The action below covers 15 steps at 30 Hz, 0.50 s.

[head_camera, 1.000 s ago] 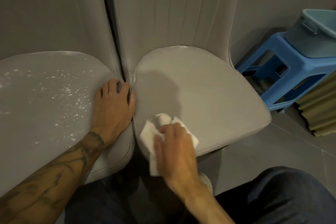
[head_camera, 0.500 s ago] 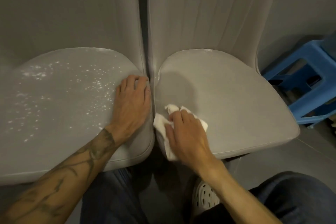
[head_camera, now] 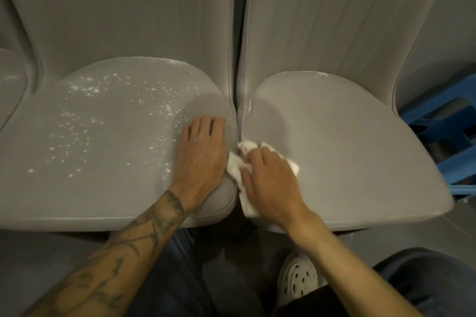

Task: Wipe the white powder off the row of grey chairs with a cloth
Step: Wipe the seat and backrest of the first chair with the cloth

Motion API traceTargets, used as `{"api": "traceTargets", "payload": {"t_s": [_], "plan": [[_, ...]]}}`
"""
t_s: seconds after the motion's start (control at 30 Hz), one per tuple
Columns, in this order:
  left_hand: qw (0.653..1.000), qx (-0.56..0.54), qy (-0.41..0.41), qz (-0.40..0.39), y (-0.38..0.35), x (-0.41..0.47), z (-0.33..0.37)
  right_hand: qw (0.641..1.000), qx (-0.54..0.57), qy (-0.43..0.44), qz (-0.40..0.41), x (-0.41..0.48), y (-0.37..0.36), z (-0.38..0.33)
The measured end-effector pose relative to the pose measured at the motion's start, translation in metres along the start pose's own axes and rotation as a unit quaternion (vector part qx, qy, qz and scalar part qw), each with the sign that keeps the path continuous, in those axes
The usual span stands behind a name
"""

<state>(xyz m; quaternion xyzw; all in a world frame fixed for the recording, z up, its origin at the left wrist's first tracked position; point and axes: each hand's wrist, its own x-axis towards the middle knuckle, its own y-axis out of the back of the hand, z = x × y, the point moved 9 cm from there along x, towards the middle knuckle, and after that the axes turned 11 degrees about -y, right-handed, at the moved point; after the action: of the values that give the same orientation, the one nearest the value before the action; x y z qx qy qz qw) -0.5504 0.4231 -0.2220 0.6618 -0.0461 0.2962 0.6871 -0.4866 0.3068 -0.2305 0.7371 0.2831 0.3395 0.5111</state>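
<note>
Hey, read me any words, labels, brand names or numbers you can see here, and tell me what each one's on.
There is no readable text.
The left grey chair, right grey chair, white cloth, blue stool and white shoe show no lettering.
The forearm tattoo looks like line patterns, not words.

Grey wall [head_camera: 463, 8] behind, grey tiled floor [head_camera: 438, 234] below, blue plastic stool [head_camera: 438, 125] at far right
</note>
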Motion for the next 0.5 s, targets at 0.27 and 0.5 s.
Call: {"api": "traceTargets", "payload": {"t_s": [0.27, 0.5], "plan": [[1.000, 0.006, 0.017, -0.012, -0.001, -0.001, -0.003, 0.988, 0.028, -0.152, 0.013, 0.123, -0.013, 0.037], [0.999, -0.015, 0.006, -0.038, -0.005, 0.000, -0.001, 0.999, 0.024, 0.016, -0.029, 0.001, 0.002, -0.015]]}}
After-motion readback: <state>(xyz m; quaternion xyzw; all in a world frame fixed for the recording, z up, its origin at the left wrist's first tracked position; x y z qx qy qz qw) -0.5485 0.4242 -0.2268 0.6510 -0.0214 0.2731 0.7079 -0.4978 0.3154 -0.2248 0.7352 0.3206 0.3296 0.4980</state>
